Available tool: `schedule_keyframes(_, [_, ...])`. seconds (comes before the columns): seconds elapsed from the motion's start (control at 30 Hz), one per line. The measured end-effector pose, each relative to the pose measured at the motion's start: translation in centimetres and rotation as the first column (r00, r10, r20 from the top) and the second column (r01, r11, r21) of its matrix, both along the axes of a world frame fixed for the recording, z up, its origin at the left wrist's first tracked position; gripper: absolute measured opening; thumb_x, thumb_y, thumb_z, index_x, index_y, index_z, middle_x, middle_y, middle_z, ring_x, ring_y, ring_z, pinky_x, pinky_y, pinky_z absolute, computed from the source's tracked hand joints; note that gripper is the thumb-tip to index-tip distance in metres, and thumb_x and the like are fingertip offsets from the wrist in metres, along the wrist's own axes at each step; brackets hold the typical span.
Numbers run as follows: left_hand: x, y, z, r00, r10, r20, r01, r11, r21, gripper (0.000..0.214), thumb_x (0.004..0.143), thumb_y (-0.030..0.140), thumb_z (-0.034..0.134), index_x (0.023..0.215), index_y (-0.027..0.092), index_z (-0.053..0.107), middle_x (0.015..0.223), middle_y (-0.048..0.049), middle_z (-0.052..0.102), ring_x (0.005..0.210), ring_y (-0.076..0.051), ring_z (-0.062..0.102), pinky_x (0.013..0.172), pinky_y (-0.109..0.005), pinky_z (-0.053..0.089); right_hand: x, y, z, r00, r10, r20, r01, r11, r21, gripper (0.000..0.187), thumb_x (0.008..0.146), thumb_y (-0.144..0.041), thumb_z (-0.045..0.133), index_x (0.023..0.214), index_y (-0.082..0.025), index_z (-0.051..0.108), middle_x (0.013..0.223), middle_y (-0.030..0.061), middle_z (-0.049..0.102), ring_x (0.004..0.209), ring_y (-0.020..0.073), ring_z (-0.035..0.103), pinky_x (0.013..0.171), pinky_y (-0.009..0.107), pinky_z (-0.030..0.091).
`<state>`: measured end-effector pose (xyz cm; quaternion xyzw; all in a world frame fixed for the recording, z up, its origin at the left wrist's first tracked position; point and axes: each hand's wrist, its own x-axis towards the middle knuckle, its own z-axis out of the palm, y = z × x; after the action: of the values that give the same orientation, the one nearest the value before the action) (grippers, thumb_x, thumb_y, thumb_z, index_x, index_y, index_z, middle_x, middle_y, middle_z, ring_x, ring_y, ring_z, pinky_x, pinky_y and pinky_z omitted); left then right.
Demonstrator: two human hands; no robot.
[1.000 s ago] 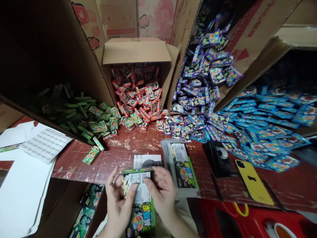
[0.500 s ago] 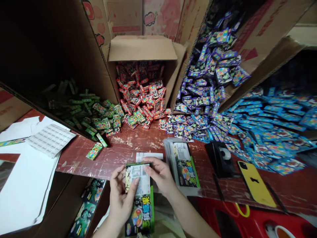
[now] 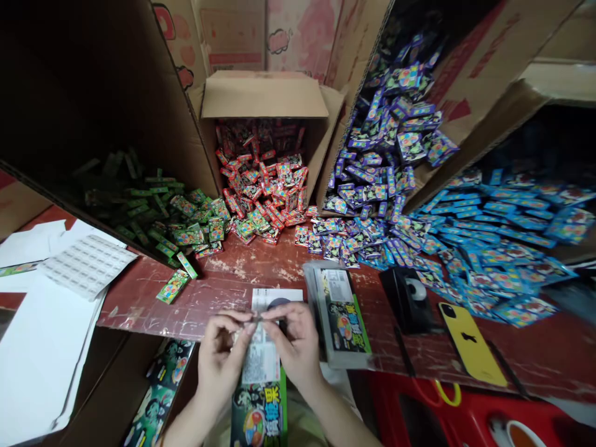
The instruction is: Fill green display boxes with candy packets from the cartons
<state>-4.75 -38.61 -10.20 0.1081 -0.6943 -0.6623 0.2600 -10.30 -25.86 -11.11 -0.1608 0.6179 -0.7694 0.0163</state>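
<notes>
My left hand (image 3: 218, 363) and my right hand (image 3: 293, 341) meet at the top edge of a tall green carton (image 3: 259, 397) that stands in front of me below the table edge. Both pinch the carton's top flap, fingertips touching at the middle. A white label shows on the carton's face. A stack of flat green cartons (image 3: 342, 316) lies on the table just right of my right hand. A white slip of paper (image 3: 274, 298) lies beyond my fingers.
Four open cardboard boxes spill small packs onto the red table (image 3: 153, 304): green (image 3: 186, 230), red (image 3: 265, 186), purple (image 3: 377, 167), blue (image 3: 503, 230). A black tape dispenser (image 3: 407, 298) and a yellow phone (image 3: 470, 341) lie at right. White label sheets (image 3: 84, 264) lie at left.
My fingers have moved from the carton's face and label up to its top edge, where both hands now pinch together. The carton sits lower in view.
</notes>
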Motion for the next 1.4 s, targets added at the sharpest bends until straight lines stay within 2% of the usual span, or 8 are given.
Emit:
schedule_keyframes(0.2, [0.1,0.0,2.1,0.931,-0.168,0.323,0.159,0.986,0.053,0.018,0.078,0.033,0.069,0.09,0.019,0.066,0.082,-0.0041,0.069,0.074,-0.017,0.064,0.065,-0.025,0.051,-1.5,1.7,2.2,0.976,0.189,0.106,-0.2,0.974,0.103,0.006,0.073,-0.021,0.075,0.077,-0.019,0.071,0.084,0.0048,0.072,0.077,0.0171,0.068,0.07,0.028,0.055])
schedule_keyframes(0.4, [-1.4,-0.4,2.6,0.896,-0.217,0.389,0.156,0.971,0.182,0.025,0.077,0.041,0.069,0.085,0.017,0.066,0.074,-0.0033,0.07,0.064,-0.015,0.06,0.058,-0.023,0.047,-3.8,2.0,2.7,0.899,0.272,0.343,-0.339,0.928,0.152,0.015,0.074,-0.034,0.072,0.077,-0.02,0.075,0.075,0.0029,0.075,0.069,0.0167,0.068,0.069,0.03,0.055])
schedule_keyframes(0.6, [-2.6,-0.9,-0.3,0.876,-0.277,0.394,0.215,0.957,0.195,0.028,0.08,0.044,0.065,0.072,0.017,0.066,0.062,0.0001,0.063,0.054,-0.012,0.051,0.052,-0.023,0.04,-4.4,3.4,-0.6,0.895,0.272,0.354,-0.361,0.907,0.217,0.02,0.072,-0.035,0.074,0.085,-0.02,0.076,0.084,0.0056,0.076,0.077,0.0208,0.07,0.074,0.035,0.055])
schedule_keyframes(0.8, [-2.2,1.4,-1.5,0.942,-0.172,0.289,0.177,0.984,0.009,0.025,0.088,0.041,0.054,0.081,0.021,0.068,0.079,-0.0046,0.067,0.078,-0.02,0.06,0.073,-0.031,0.046,-5.5,6.0,-3.9,0.877,0.273,0.395,-0.393,0.88,0.266,0.021,0.073,-0.038,0.073,0.086,-0.021,0.075,0.088,0.0077,0.074,0.085,0.0242,0.069,0.081,0.038,0.055])
schedule_keyframes(1.0, [-3.0,1.2,-0.7,0.951,-0.118,0.285,0.106,0.993,0.057,0.026,0.082,0.044,0.062,0.08,0.018,0.063,0.072,-0.0029,0.064,0.068,-0.016,0.055,0.065,-0.027,0.042,-6.5,4.5,-2.1,0.91,0.249,0.333,-0.364,0.864,0.348,0.03,0.061,-0.044,0.08,0.077,-0.019,0.077,0.091,0.0124,0.074,0.086,0.0277,0.07,0.081,0.036,0.058])
schedule_keyframes(1.23, [-1.4,0.5,3.8,0.972,-0.116,0.205,0.108,0.993,0.052,0.032,0.076,0.052,0.065,0.073,0.021,0.062,0.074,-0.0063,0.069,0.072,-0.02,0.062,0.069,-0.031,0.048,-5.0,2.6,1.8,0.92,0.335,0.206,-0.384,0.876,0.291,0.023,0.061,-0.045,0.08,0.07,-0.025,0.076,0.081,0.0092,0.074,0.081,0.0265,0.068,0.076,0.039,0.058])
schedule_keyframes(1.3, [-1.0,0.1,3.5,0.97,-0.089,0.225,0.068,0.993,0.097,0.033,0.072,0.055,0.067,0.075,0.022,0.062,0.075,-0.0046,0.069,0.072,-0.021,0.062,0.069,-0.032,0.048,-4.6,2.1,1.8,0.933,0.337,0.125,-0.359,0.893,0.272,0.017,0.066,-0.042,0.077,0.073,-0.026,0.076,0.083,0.0071,0.073,0.082,0.0256,0.067,0.078,0.041,0.056])
schedule_keyframes(1.4, [-0.9,-0.8,0.7,0.924,-0.101,0.369,0.022,0.977,0.211,0.036,0.069,0.054,0.07,0.082,0.022,0.061,0.07,0.0004,0.066,0.063,-0.017,0.06,0.06,-0.028,0.047,-5.9,0.9,-0.1,0.945,0.319,0.075,-0.325,0.884,0.336,0.011,0.074,-0.035,0.07,0.078,-0.026,0.075,0.084,0.0053,0.071,0.081,0.023,0.064,0.078,0.04,0.054])
